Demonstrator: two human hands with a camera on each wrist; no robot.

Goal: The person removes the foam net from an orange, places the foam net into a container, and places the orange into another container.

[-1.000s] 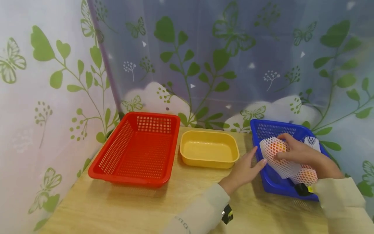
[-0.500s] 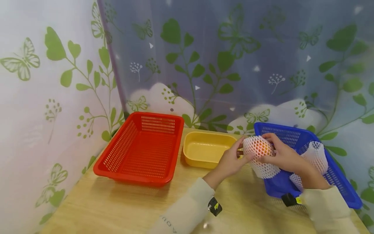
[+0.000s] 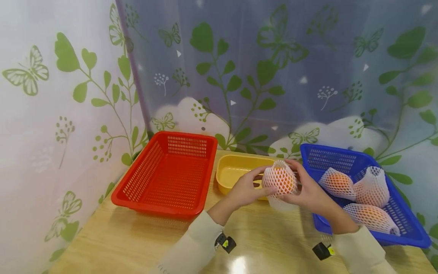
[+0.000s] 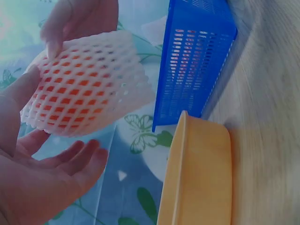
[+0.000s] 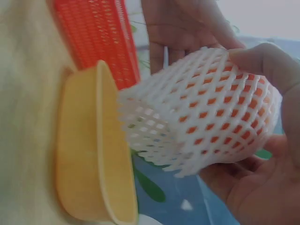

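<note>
An orange-coloured round fruit (image 3: 281,179) in a white foam net sleeve is held up between both hands, in front of the yellow tub. My left hand (image 3: 243,190) has its thumb on the near side of the net and its fingers around the left side. From the right, my right hand (image 3: 306,192) grips the same fruit, thumb in front and fingers behind. In the right wrist view the loose, open end of the foam net (image 5: 150,126) points toward the tub. The left wrist view shows the left fingers (image 4: 77,164) spread under the fruit.
A red slotted basket (image 3: 171,179) stands at the left, with the yellow tub (image 3: 234,172) beside it. At the right, a blue basket (image 3: 328,156) contains three more netted fruits (image 3: 373,188). A patterned curtain hangs behind the wooden table (image 3: 267,236).
Both hands have brought the netted fruit left, out over the blue basket's edge to the front of the yellow tub. The left hand, empty at first, has joined the right on it.
</note>
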